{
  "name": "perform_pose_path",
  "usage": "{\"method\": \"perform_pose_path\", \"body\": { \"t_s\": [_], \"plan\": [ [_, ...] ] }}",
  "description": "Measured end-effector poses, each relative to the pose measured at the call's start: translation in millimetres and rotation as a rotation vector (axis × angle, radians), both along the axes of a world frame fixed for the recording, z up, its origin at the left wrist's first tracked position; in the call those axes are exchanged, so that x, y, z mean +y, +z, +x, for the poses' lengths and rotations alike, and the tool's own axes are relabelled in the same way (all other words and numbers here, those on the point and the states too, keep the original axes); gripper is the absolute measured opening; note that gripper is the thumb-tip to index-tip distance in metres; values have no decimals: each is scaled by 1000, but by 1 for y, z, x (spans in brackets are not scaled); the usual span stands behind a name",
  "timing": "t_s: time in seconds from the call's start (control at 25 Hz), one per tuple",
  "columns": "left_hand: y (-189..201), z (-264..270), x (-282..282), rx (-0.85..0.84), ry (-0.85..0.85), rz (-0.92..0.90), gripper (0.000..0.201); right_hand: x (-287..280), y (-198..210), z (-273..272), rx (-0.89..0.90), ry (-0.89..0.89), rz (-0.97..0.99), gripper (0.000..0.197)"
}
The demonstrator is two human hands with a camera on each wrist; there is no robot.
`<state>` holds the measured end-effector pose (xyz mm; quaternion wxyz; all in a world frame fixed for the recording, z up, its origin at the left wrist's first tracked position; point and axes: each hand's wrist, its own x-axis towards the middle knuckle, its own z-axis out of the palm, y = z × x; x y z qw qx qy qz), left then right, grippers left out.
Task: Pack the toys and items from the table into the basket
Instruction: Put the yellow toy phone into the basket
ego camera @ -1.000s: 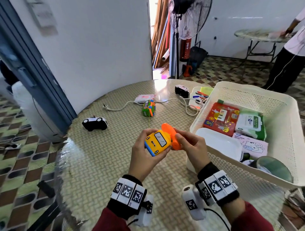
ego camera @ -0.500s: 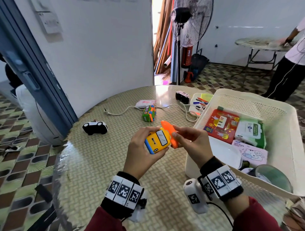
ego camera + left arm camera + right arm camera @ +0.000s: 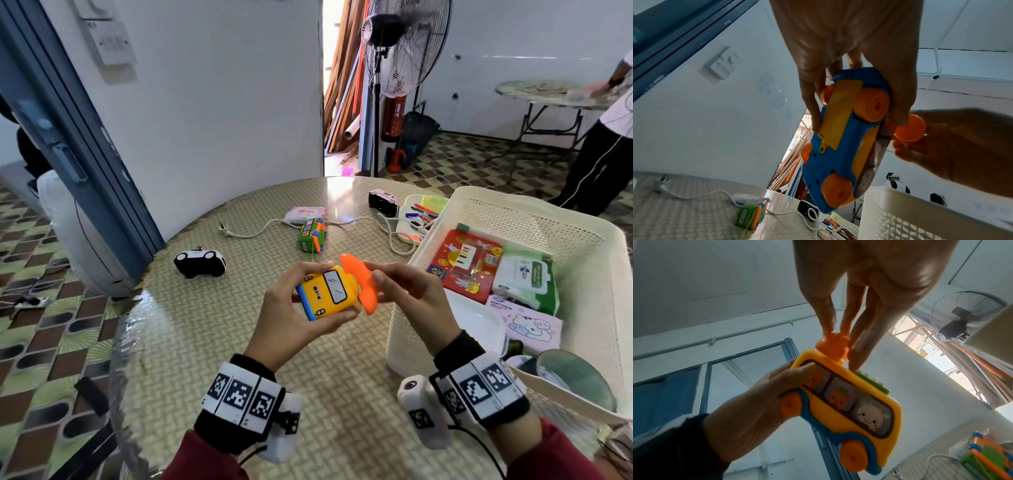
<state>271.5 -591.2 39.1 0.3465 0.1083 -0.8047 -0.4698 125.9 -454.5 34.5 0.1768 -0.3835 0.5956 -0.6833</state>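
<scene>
A yellow toy bus [image 3: 327, 294] is held above the table [image 3: 191, 342], just left of the white basket [image 3: 579, 253]. The left hand [image 3: 291, 318] is curled round the bus body, thumb and fingers on opposite sides. The orange handle [image 3: 363, 282] on its roof is pinched by the right hand [image 3: 411, 301]. A green bus [image 3: 312, 235] and a black-and-white car [image 3: 199, 263] lie on the table beyond.

The left hand [image 3: 291, 310] and right hand [image 3: 407, 294] hold the toy bus [image 3: 327, 293] between them above the table [image 3: 191, 342]. The basket [image 3: 582, 240] sits right of the right hand. Beyond the hands lies a second toy bus [image 3: 312, 235]; the police car [image 3: 199, 263] sits left of the left hand.
</scene>
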Motion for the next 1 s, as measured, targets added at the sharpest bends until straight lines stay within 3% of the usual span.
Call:
{"method": "perform_pose_path", "body": {
  "t_s": [0.16,0.28,0.4,0.76,1.0],
  "plan": [
    [-1,1,2,6,-38,140,62,7,2,-5,34,239,35,43],
    [1,1,2,12,-65,198,62,4,4,-2,18,308,-4,61],
    [2,1,-4,19,-79,225,62,0,4,4,5,255,-20,70],
    [-7,-4,-2,18,-162,268,66,10,-3,17,-33,112,29,70],
    [-6,-26,25,-1,-300,316,64,56,8,22,-49,-35,49,74]
  ]
}}
